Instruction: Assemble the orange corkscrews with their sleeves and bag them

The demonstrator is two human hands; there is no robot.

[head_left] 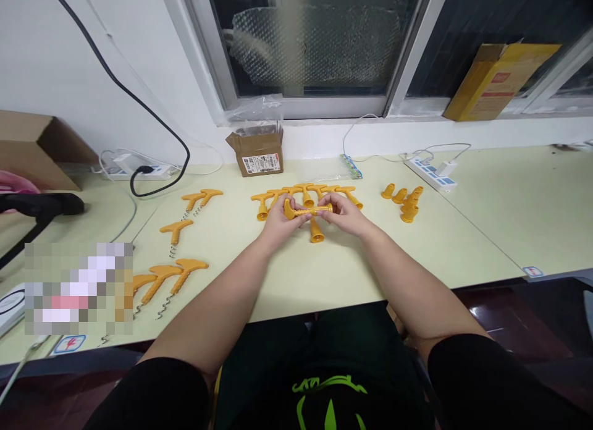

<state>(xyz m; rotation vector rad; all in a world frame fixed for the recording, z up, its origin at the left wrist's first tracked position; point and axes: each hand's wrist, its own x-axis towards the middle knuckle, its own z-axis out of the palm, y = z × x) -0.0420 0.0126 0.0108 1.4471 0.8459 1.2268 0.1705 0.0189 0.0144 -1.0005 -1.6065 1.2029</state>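
Observation:
In the middle of the head view, my left hand [279,221] is closed on the orange T-shaped handle [290,210] of a corkscrew. My right hand [345,215] grips an orange bell-shaped sleeve [324,208] at the corkscrew's other end. The two parts line up sideways between my hands; the screw between them is mostly hidden. Just behind my hands, a row of orange corkscrews with sleeves [304,189] lies on the table, and one sleeve [317,235] points toward me below my fingers.
Several corkscrews without sleeves [176,231] lie at the left. Loose orange sleeves [408,211] stand grouped at the right. An open cardboard box [260,153] sits by the wall. Power strips [433,175] and cables lie at the back, and a black cable [139,99] hangs at the left.

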